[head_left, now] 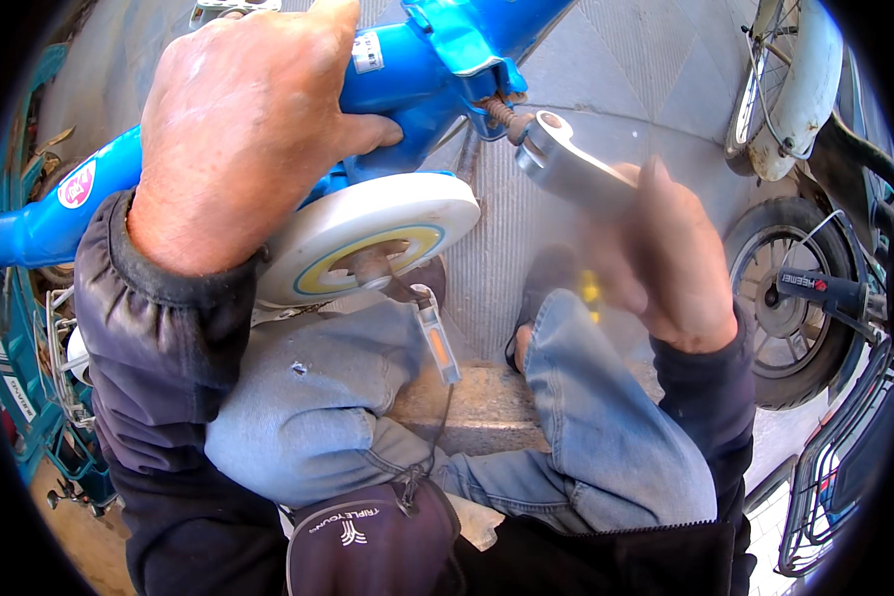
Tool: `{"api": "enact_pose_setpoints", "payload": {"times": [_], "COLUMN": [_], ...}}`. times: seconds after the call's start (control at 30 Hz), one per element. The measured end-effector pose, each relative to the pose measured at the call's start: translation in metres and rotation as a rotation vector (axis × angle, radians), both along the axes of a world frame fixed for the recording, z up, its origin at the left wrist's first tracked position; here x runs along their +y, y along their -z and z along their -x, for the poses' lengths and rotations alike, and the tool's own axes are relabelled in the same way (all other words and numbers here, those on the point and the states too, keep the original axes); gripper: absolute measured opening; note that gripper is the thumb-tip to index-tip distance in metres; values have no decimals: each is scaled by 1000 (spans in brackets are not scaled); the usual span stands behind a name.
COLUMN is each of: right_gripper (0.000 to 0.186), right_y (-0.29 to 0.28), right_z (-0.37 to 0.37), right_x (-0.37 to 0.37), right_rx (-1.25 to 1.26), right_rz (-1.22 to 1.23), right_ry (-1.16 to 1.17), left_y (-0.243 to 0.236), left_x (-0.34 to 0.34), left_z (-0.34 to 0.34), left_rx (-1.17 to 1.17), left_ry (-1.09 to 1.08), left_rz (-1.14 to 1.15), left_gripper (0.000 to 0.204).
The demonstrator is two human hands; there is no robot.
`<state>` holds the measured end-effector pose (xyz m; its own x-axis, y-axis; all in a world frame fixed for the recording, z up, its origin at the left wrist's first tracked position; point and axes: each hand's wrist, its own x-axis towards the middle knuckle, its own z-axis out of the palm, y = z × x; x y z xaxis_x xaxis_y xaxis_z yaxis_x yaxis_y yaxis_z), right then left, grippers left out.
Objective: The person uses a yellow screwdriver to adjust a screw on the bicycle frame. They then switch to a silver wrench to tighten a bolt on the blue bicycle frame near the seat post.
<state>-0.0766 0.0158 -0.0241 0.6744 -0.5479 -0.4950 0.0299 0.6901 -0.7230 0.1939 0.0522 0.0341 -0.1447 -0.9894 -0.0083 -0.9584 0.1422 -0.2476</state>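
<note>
In the head view, the person's left hand (248, 129) grips the blue tubular metal frame (397, 84) at the far left, its thumb lying along the tube. A rusty threaded bolt (508, 119) sticks out from the frame's clamp to a curved silver metal lever (571, 171). The right hand (666, 253) is at the lever's right end, too blurred to tell how tightly its fingers close. Nearer than the frame are a round white chain guard (293, 248) and a pedal with an orange reflector (436, 340); a black-tyred wheel (783, 303) stands at right.
</note>
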Motion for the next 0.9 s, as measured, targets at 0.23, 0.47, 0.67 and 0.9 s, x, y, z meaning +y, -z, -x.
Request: {"api": "enact_pose_setpoints", "payload": {"times": [0.23,0.47,0.67,0.9], "right_gripper": [50,47,33,61], "right_y": [-6,0,-5,8], "right_z": [-3,-3,2,-17], "right_x": [-8,-6,-7,8], "right_rx": [59,-30,191,490], "right_rz": [61,57,536,1785], "right_ry": [-8,-49,22,13], "left_y": [2,3,4,2], "left_x": [-1,1,0,0], "left_z": [0,-2,0,-1], "left_rx": [7,-26,-16,-31], "left_ry": [-6,-1,-4,8], "left_rz": [8,2,12,7], "left_gripper": [50,52,52,52]}}
